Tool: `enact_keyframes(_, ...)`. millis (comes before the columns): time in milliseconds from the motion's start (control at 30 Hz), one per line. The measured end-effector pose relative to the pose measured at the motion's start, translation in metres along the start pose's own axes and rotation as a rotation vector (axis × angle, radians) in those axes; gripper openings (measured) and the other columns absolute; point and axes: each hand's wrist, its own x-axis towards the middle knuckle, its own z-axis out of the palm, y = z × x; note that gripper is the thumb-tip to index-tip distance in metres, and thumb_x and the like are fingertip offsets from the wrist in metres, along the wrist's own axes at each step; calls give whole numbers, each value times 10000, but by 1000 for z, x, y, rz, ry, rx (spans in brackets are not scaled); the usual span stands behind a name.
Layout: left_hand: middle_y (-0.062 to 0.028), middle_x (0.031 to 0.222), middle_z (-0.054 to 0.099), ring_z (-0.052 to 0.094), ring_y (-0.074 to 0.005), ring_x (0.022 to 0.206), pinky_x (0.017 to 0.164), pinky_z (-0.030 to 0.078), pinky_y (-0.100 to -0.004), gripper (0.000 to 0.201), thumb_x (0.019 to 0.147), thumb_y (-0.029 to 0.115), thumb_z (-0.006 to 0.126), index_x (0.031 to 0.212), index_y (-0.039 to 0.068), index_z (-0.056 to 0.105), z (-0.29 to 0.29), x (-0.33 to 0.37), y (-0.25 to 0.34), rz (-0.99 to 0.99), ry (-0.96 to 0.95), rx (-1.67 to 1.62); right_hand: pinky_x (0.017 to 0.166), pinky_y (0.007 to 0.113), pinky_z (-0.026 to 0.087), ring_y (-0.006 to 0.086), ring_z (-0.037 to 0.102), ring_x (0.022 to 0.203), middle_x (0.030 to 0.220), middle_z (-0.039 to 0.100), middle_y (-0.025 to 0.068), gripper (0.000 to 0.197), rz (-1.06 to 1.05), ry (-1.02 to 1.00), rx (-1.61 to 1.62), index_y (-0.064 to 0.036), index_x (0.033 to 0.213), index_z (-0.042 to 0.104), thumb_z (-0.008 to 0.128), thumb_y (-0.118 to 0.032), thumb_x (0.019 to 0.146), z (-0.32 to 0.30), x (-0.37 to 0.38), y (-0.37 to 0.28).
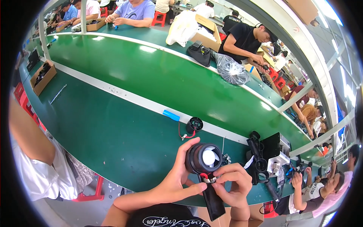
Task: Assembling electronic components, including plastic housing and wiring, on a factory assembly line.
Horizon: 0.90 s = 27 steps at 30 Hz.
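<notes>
My left hand (174,182) is wrapped round a black handheld blower housing (193,159), a round barrel with a white hub and pale blades inside. Its long black handle (213,202) slants down toward me. At the joint of barrel and handle, my right hand (235,182) pinches small metallic parts (209,179) beside a red wire; the fingers partly hide them. Beyond the barrel a black round motor part (195,124) stands on the green table, with a red wire running to a small metal piece (185,136). Close by lies a blue cylindrical battery cell (171,115).
Right of my hands are black blower bodies (258,153) and a metal box-shaped device (278,151). A green conveyor belt (140,72) crosses beyond a pale rail. At far left sits a carton (44,77) of dark parts. Co-workers sit across the belt and on both sides.
</notes>
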Motion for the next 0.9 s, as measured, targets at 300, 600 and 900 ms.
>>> enact_keyframes(300,-96,1269,325,413,-217,1174,716,543,-286,876,713,-52,638,1375,146,99,-15,3,-26,211,150,110,631,228,474,99,550,714,981,537,112,394,369,-216,260,-1,1104,520,670,24,740,-5,-4,20)
enact_keyframes(600,-94,1282,350,467,-212,1109,737,534,-354,870,695,-19,657,1378,150,146,-33,8,-26,32,164,-234,855,331,435,200,565,957,999,576,85,312,211,-495,342,-32,1064,535,628,27,772,-5,-12,50)
enact_keyframes(900,-123,1220,436,509,-240,1068,861,485,-441,771,708,56,617,1361,120,211,-42,23,-13,-28,154,-267,841,325,474,199,614,869,1001,602,115,356,721,-377,652,3,1135,470,574,70,802,0,-40,52)
